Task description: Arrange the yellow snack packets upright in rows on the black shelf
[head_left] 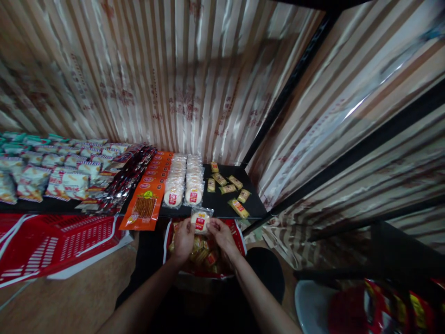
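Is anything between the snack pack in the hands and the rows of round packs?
Nothing visible: left hand and right hand hold the pack right before the two rows on the black shelf.

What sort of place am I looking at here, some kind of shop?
Most likely a small snack shop or stall. Packaged snacks lie in neat rows on a black shelf, a red shopping basket sits below, and the left hand and right hand hold a round snack packet.
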A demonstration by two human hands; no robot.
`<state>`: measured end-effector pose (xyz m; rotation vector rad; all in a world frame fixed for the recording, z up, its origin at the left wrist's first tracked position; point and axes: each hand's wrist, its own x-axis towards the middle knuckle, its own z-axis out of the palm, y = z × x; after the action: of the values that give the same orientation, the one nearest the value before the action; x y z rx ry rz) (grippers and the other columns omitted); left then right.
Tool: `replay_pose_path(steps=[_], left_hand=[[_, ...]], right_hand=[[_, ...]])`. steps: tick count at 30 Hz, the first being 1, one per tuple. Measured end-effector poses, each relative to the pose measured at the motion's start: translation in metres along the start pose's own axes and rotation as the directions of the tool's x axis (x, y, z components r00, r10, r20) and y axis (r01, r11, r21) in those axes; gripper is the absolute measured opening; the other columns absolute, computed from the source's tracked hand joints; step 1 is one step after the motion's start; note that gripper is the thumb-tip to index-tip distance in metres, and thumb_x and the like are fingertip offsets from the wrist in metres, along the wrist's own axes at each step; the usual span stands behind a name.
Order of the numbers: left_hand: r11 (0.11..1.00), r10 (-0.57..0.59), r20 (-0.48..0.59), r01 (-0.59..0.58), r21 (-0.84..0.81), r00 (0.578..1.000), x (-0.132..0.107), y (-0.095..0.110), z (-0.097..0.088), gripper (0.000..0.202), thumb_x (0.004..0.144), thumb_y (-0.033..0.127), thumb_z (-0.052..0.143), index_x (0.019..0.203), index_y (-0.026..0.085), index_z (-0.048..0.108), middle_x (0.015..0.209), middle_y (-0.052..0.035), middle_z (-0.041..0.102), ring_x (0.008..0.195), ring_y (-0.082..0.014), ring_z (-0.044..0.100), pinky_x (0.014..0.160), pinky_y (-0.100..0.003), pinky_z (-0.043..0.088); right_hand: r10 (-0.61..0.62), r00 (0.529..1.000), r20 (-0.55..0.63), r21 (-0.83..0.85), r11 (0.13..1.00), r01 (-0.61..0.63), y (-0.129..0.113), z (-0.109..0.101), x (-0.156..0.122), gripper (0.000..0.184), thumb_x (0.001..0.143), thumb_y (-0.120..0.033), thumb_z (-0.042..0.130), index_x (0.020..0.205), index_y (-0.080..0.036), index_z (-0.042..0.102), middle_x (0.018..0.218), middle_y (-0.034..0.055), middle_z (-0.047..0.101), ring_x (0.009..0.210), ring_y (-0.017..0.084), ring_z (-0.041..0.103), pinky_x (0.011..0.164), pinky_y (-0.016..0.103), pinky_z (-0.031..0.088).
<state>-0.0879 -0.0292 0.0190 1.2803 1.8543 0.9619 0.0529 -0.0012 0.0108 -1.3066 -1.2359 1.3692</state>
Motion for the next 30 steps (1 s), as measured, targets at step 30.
replay_pose_path(steps=[30], left_hand=[[0.903, 0.359, -0.071, -0.327, 0.279, 0.931, 0.042, 0.001, 0.014, 0.047, 0.076, 0.007, 0.037, 0.122, 0.011, 0.048, 0.123, -0.0134, 0.042, 0.114, -0.0207, 0.045, 0.096, -0.032, 0.043]], right_hand=[[-0.113, 0.987, -0.113, -0.329, 0.942, 0.071, -0.008, 0.021, 0.087, 0.029, 0.072, -0.042, 0.053, 0.089, -0.020, 0.062, 0.078, 0.0004, 0.064, 0.066, 0.014, 0.058, 0.066, 0.027, 0.047]])
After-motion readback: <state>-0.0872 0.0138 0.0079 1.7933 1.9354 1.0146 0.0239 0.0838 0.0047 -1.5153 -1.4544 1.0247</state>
